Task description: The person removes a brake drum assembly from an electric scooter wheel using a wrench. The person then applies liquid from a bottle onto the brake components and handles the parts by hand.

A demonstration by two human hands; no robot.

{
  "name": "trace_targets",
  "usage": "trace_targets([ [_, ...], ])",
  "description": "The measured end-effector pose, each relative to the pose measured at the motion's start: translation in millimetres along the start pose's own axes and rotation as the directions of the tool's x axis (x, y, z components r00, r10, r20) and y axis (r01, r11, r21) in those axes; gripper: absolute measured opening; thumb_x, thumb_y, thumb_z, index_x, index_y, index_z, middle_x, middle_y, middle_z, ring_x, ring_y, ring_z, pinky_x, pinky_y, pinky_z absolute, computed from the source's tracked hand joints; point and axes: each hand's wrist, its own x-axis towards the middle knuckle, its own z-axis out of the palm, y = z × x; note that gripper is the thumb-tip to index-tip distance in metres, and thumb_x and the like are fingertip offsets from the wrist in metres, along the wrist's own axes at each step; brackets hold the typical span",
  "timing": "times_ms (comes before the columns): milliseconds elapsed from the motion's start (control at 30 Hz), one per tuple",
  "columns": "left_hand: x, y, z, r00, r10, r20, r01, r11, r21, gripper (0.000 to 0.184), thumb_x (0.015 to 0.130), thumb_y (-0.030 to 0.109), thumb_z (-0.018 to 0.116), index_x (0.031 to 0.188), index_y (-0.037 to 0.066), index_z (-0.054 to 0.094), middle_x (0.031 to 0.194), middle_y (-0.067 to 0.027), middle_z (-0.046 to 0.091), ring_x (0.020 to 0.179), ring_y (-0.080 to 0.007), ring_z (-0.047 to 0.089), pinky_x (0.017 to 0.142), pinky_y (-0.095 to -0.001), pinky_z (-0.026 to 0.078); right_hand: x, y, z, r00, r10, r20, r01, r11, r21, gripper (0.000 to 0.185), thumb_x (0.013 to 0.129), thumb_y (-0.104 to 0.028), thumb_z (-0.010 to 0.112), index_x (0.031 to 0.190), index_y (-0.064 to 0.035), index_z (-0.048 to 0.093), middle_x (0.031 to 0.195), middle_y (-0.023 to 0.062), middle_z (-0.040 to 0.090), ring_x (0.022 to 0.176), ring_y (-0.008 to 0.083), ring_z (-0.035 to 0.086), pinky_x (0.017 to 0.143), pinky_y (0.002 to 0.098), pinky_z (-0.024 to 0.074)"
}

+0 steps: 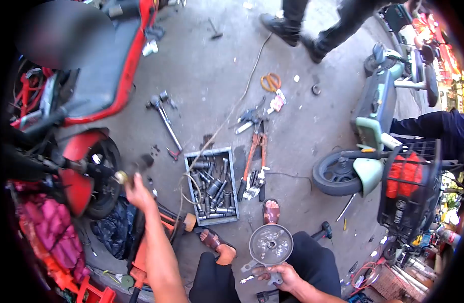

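Observation:
My right hand point(286, 276) grips the lugged lower edge of a round grey metal cover point(262, 248). The cover has a raised rim and a small hub in its middle, and it is held over my right knee. On the other side, my left hand point(137, 194) is raised beside the front wheel of a red scooter point(80, 174). Its fingers are closed round a motion-blurred tool point(133, 170) with a brass-coloured end and a dark end; its exact kind is unclear. Between my hands and farther forward, a metal tray point(236, 194) holds many sockets and tool bits.
Long-handled cutters point(254, 146), a hammer-like tool point(165, 121) and orange-handled scissors point(270, 82) lie on the floor. A cable point(242, 96) runs over the tray. A pale green scooter point(368, 174) stands right; another person's legs point(318, 30) are at the top.

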Motion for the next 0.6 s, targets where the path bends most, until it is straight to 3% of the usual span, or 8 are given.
trace_targets([
  [67, -9, 25, -50, 0.998, -0.034, 0.060, 0.025, 0.989, 0.147, 0.017, 0.083, 0.011, 0.061, 0.087, -0.006, 0.060, 0.082, -0.0102, 0.064, 0.075, -0.0200, 0.058, 0.074, -0.0341, 0.046, -14, 3, -20, 0.988, -0.038, 0.152, 0.023, 0.995, 0.098, 0.033, 0.078, -0.010, 0.060, 0.107, 0.0054, 0.058, 0.106, 0.0228, 0.064, 0.087, 0.0269, 0.064, 0.075, 0.0362, 0.0515],
  [167, -18, 49, -97, 0.982, -0.045, 0.185, 0.040, 0.999, 0.033, 0.013, 0.082, 0.008, 0.060, 0.085, -0.004, 0.060, 0.078, -0.0094, 0.063, 0.075, -0.0168, 0.058, 0.071, -0.0312, 0.048, -67, -44, 29, 0.982, -0.186, 0.043, 0.191, 0.960, -0.203, 0.032, 0.074, -0.008, 0.063, 0.103, 0.0029, 0.058, 0.100, 0.0180, 0.065, 0.074, 0.0258, 0.065, 0.068, 0.0357, 0.0525],
  [233, -32, 73, -109, 0.981, -0.166, 0.100, 0.163, 0.986, 0.041, 0.047, 0.076, 0.015, 0.073, 0.113, -0.006, 0.052, 0.099, -0.0153, 0.062, 0.086, -0.0209, 0.061, 0.077, -0.0326, 0.049, -70, -63, 35, 0.944, -0.328, 0.023, 0.313, 0.872, -0.376, 0.025, 0.074, -0.007, 0.062, 0.096, 0.0037, 0.060, 0.089, 0.0146, 0.066, 0.071, 0.0241, 0.065, 0.065, 0.0344, 0.0522],
  [300, -44, 36, -111, 0.957, -0.280, 0.071, 0.260, 0.942, 0.212, 0.069, 0.071, 0.021, 0.079, 0.124, -0.008, 0.045, 0.115, -0.0208, 0.056, 0.105, -0.0283, 0.055, 0.094, -0.0361, 0.042, -80, -82, 43, 0.940, -0.342, 0.006, 0.311, 0.846, -0.434, 0.020, 0.075, -0.011, 0.062, 0.087, 0.0053, 0.066, 0.078, 0.0116, 0.067, 0.068, 0.0184, 0.062, 0.067, 0.0311, 0.0470],
  [367, -50, -15, -81, 0.977, -0.159, 0.139, 0.110, 0.945, 0.307, 0.082, 0.068, 0.026, 0.079, 0.131, -0.008, 0.038, 0.127, -0.0256, 0.048, 0.120, -0.0356, 0.045, 0.103, -0.0403, 0.034, -76, -91, 51, 0.917, -0.399, 0.002, 0.372, 0.851, -0.371, 0.032, 0.074, -0.014, 0.062, 0.097, 0.0089, 0.063, 0.083, 0.0179, 0.067, 0.066, 0.0222, 0.065, 0.052, 0.0296, 0.0495],
  [433, -36, -18, -39, 0.968, -0.085, 0.234, -0.031, 0.891, 0.453, 0.087, 0.066, 0.033, 0.078, 0.132, -0.007, 0.037, 0.129, -0.0276, 0.046, 0.123, -0.0415, 0.041, 0.105, -0.0436, 0.033, -58, -97, 41, 0.914, -0.400, 0.071, 0.406, 0.891, -0.206, 0.047, 0.072, -0.014, 0.063, 0.112, 0.0108, 0.055, 0.097, 0.0230, 0.065, 0.073, 0.0287, 0.066, 0.059, 0.0320, 0.0547],
  [533, -7, -64, 44, 0.926, -0.230, 0.300, 0.036, 0.843, 0.536, 0.093, 0.064, 0.042, 0.077, 0.133, -0.006, 0.038, 0.132, -0.0277, 0.044, 0.125, -0.0391, 0.041, 0.104, -0.0438, 0.034, -19, -99, 20, 0.865, -0.489, 0.111, 0.497, 0.865, -0.071, 0.053, 0.073, -0.015, 0.062, 0.117, 0.0108, 0.049, 0.104, 0.0251, 0.060, 0.092, 0.0348, 0.062, 0.065, 0.0398, 0.0562],
  [600, 6, -96, 84, 0.867, -0.318, 0.383, 0.059, 0.829, 0.556, 0.096, 0.062, 0.046, 0.077, 0.133, -0.006, 0.039, 0.134, -0.0272, 0.044, 0.125, -0.0373, 0.042, 0.103, -0.0428, 0.037, -10, -99, 6, 0.881, -0.473, 0.006, 0.471, 0.878, -0.087, 0.055, 0.071, -0.015, 0.064, 0.116, 0.0111, 0.048, 0.100, 0.0264, 0.061, 0.089, 0.0375, 0.062, 0.064, 0.0430, 0.0562],
])
